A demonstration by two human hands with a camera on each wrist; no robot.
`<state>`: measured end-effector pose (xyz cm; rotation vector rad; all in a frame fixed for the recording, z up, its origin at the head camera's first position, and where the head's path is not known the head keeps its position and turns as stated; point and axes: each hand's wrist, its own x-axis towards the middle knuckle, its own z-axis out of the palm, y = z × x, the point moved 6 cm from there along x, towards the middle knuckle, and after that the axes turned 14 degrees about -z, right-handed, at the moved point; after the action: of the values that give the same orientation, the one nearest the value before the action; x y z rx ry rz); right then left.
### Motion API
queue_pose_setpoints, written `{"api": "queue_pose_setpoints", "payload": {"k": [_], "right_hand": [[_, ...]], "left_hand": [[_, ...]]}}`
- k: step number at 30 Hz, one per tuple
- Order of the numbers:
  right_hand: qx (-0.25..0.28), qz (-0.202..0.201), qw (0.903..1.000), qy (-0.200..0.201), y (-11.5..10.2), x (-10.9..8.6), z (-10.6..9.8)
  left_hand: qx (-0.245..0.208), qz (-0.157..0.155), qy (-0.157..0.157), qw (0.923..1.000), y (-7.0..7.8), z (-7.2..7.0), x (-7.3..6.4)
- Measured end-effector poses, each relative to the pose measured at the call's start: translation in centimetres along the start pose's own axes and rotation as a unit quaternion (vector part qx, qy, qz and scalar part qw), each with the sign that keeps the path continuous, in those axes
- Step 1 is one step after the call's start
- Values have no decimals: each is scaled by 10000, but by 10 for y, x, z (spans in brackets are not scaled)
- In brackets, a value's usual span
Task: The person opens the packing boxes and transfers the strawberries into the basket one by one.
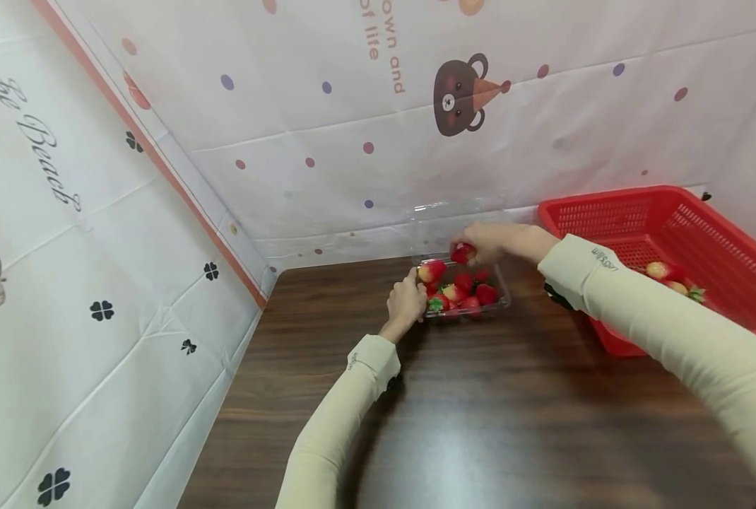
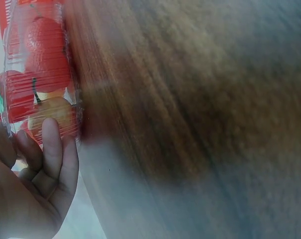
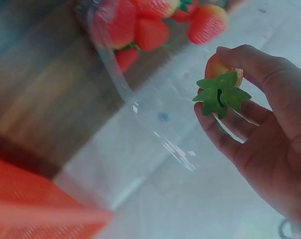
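Observation:
A clear plastic clamshell box (image 1: 504, 302) stands on the table with its lid (image 1: 438, 220) raised at the back. Several red strawberries (image 1: 463, 281) lie inside it, some with pale yellowish patches. At the box's left end, my left hand (image 1: 406, 300) holds the wall; in the left wrist view its fingers (image 2: 51, 137) bend against the plastic. My right hand (image 1: 489, 240) is over the back part of the box and pinches a strawberry (image 1: 463, 252) between thumb and fingers. The right wrist view shows the green leafy cap (image 3: 221, 94) of that strawberry facing the camera.
To the right, a red plastic basket (image 1: 613, 212) with slotted walls holds a few strawberries (image 1: 667, 272). My right forearm reaches across its near left side. The dark wooden table (image 1: 480, 424) meets a printed white cloth (image 1: 327, 184) at the back and left.

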<state>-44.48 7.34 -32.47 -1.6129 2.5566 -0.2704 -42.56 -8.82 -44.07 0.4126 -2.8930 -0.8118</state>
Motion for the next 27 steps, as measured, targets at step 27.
{"api": "queue_pose_setpoints", "payload": {"k": [27], "right_hand": [[-700,1367,9871,442,88,-150,-124]], "left_hand": [[131,-108,2,9999,-14,-3,4]]}}
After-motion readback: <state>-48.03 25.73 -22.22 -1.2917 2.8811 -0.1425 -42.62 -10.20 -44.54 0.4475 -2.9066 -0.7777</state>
